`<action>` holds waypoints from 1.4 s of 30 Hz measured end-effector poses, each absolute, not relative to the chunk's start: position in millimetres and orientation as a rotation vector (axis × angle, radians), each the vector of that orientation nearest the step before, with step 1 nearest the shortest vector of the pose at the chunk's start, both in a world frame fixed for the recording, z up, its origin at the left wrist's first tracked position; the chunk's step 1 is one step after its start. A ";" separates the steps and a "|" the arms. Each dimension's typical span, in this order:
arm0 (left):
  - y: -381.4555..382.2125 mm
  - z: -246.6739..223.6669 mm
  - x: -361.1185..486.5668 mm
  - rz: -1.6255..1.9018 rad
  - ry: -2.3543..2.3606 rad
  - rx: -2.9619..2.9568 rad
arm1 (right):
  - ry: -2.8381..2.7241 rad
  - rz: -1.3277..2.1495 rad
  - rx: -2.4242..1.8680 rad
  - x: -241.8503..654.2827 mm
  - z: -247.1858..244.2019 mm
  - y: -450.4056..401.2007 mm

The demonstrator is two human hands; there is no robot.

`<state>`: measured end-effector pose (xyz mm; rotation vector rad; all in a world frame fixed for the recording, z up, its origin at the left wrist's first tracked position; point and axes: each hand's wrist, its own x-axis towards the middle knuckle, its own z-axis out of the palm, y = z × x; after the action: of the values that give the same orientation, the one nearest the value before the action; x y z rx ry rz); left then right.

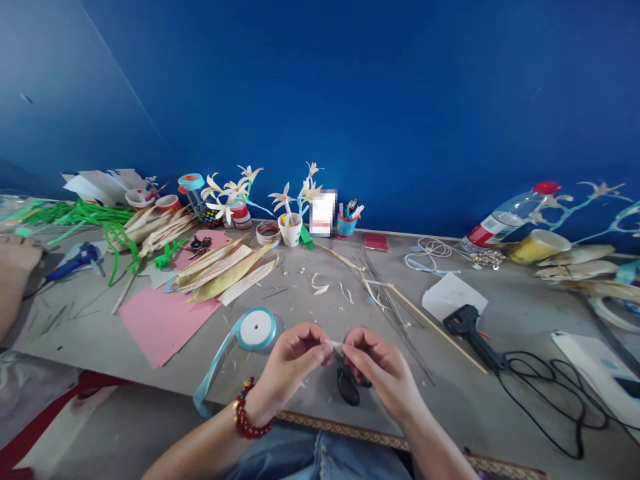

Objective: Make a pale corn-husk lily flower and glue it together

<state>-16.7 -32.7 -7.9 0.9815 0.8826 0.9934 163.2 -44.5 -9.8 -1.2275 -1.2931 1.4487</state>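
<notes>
Both hands meet over the front of the table, pinching a small pale strip, perhaps corn husk. My left hand grips its left end between thumb and fingertips; a red bead bracelet circles that wrist. On the other end my right hand closes with thumb and index finger. Black-handled scissors lie just below, partly hidden by my right hand. A roll of light blue ribbon rests left of my left hand, its loose end trailing over the table edge.
Dried husks and pink paper lie left. Husk flowers stand in a paper cup by the blue wall. Thin wires, a wooden stick and a corded black glue gun are right. Another person's arm shows far left.
</notes>
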 end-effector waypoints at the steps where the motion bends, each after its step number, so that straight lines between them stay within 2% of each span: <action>1: -33.8 -10.0 -14.5 1.033 0.876 0.954 | -1.308 1.436 -1.230 161.6 -9.0 -45.6; 5: -34.9 -13.2 -12.2 1.120 0.862 0.907 | -1.558 1.285 -1.322 163.0 -8.0 -51.2; 11: -28.0 -5.9 -24.7 0.990 0.889 1.072 | -2.195 0.459 -1.664 186.7 -33.9 -69.0; 15: -25.6 -5.5 -29.3 0.906 0.927 1.174 | -2.337 0.324 -1.722 191.4 -43.4 -75.6; 19: -24.6 -2.3 -29.9 0.891 0.948 1.214 | -2.238 0.469 -1.851 191.2 -40.4 -67.6; 22: -24.2 3.3 -31.3 0.883 0.969 1.215 | -1.969 0.988 -1.759 195.4 -39.5 -61.2; 24: -24.3 6.4 -32.6 0.879 0.982 1.217 | -1.686 1.414 -1.499 197.2 -39.3 -61.4; 27: -24.4 8.1 -33.7 0.889 1.000 1.222 | -1.362 1.737 -1.160 193.8 -38.1 -68.4; 32: -23.1 5.7 -34.0 0.869 0.974 1.274 | -1.190 1.875 -1.149 180.7 -34.9 -78.6; 42: -21.0 2.0 -34.6 0.877 0.914 1.311 | -1.303 1.852 -1.176 181.1 -31.1 -80.6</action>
<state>-34.6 -21.0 2.0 1.3114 0.9144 0.8768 181.1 -80.6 -31.1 -1.1757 -1.3032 1.8521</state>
